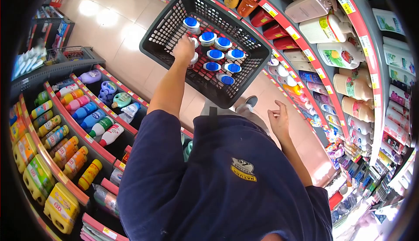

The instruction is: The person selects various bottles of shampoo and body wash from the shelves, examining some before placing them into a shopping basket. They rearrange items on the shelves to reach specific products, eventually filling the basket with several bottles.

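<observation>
My left hand (184, 49) reaches into a black plastic basket (163, 20), its fingers closed at a white bottle (194, 43) whose top they cover. Another white bottle (193, 59) shows just below the hand, partly hidden. Several white bottles with blue caps stand in the basket, among them one (191, 23) above my hand and one (215, 54) near the middle. To the right, my right hand (278, 118) hangs outside the basket with its fingers apart, holding nothing.
Tiered shelves on the left hold detergent bottles (83, 110) and yellow jugs (61, 207). On the right, curved shelves carry large pump bottles (323, 27) and price tags. The tiled floor (118, 27) runs between them, with a shoe (252, 101) below the basket.
</observation>
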`<state>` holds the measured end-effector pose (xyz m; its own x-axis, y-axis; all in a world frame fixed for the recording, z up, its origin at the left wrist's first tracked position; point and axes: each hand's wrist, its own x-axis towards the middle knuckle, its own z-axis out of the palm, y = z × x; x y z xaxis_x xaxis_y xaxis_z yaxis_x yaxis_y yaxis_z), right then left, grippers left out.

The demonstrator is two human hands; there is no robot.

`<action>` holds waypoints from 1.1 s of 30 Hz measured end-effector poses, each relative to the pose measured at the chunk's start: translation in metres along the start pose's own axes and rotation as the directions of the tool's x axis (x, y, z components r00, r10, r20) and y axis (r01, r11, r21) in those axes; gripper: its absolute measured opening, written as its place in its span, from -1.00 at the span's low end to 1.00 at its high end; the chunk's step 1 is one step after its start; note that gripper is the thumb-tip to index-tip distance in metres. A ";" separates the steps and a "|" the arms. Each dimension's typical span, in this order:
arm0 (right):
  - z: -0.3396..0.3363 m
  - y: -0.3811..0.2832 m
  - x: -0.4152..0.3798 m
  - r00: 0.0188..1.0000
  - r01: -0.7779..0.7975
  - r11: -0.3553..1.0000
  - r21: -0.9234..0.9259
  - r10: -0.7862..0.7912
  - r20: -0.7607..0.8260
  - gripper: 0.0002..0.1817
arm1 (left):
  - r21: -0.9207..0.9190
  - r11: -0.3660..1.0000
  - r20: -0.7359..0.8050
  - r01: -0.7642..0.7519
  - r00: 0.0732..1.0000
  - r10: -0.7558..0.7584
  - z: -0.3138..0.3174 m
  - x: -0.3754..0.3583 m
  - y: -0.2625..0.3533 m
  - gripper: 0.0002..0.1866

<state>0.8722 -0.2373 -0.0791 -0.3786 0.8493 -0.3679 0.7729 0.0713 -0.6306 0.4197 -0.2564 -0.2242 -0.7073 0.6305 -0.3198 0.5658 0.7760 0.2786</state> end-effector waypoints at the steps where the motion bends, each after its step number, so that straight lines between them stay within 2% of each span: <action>1: 0.000 -0.001 0.000 1.000 0.001 1.000 -0.007 -0.001 -0.001 -0.48 | 0.007 1.000 0.002 -0.012 1.000 0.012 -0.003 0.005 0.001 -0.57; 4: 0.000 -0.001 0.002 1.000 0.003 1.000 -0.022 -0.003 -0.015 -0.49 | 0.016 1.000 0.021 0.000 1.000 -0.001 -0.005 0.022 0.001 -0.58; 9: 0.000 0.006 0.002 1.000 -0.011 1.000 -0.026 0.010 -0.029 -0.50 | -0.120 0.993 0.009 -0.007 1.000 0.009 0.013 0.041 -0.001 -0.52; 15: 0.000 0.007 0.002 0.999 -0.023 0.999 -0.032 0.022 -0.034 -0.51 | -0.322 0.931 0.077 0.172 0.985 -0.155 0.029 0.050 -0.008 -0.25; 18: 0.000 0.007 0.001 0.999 -0.021 1.000 -0.022 0.020 -0.034 -0.52 | -0.418 0.886 0.053 0.201 0.979 -0.197 0.031 0.035 -0.006 -0.16; 20: 0.001 0.007 0.002 0.999 -0.027 0.999 -0.026 0.026 -0.026 -0.52 | -0.472 0.831 0.158 0.295 0.955 -0.250 0.057 0.051 -0.018 -0.15; 22: 0.001 0.008 0.002 0.999 -0.031 0.999 -0.026 0.030 -0.023 -0.52 | -0.491 0.796 0.193 0.354 0.935 -0.297 0.062 0.050 -0.019 -0.15; 24: 0.001 0.009 0.005 0.999 -0.025 1.000 -0.017 0.025 -0.027 -0.52 | -0.486 0.792 0.148 0.369 0.928 -0.341 0.064 0.045 -0.015 -0.17; 25: 0.000 0.009 0.006 0.999 -0.029 0.999 -0.020 0.028 -0.029 -0.52 | -0.477 0.814 0.101 0.330 0.941 -0.322 0.063 0.039 -0.015 -0.32; 28: 0.000 0.008 0.009 0.999 -0.040 0.999 -0.025 0.039 -0.035 -0.52 | -0.356 0.866 0.257 0.351 0.928 -0.271 0.037 0.018 -0.016 -0.50; 29: 0.000 0.007 0.010 0.999 -0.041 0.999 -0.029 0.040 -0.030 -0.53 | -0.295 0.913 0.210 0.282 0.951 -0.225 0.033 0.012 -0.016 -0.60; 33: 0.003 0.005 0.013 0.999 -0.038 0.999 -0.033 0.038 -0.001 -0.55 | -0.225 0.954 0.252 0.198 0.958 -0.140 0.024 -0.001 -0.017 -0.64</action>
<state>0.8692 -0.2277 -0.0892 -0.3484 0.8522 -0.3904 0.8028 0.0562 -0.5937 0.4204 -0.2697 -0.2503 -0.6496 0.4994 -0.5733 0.3040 0.8617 0.4062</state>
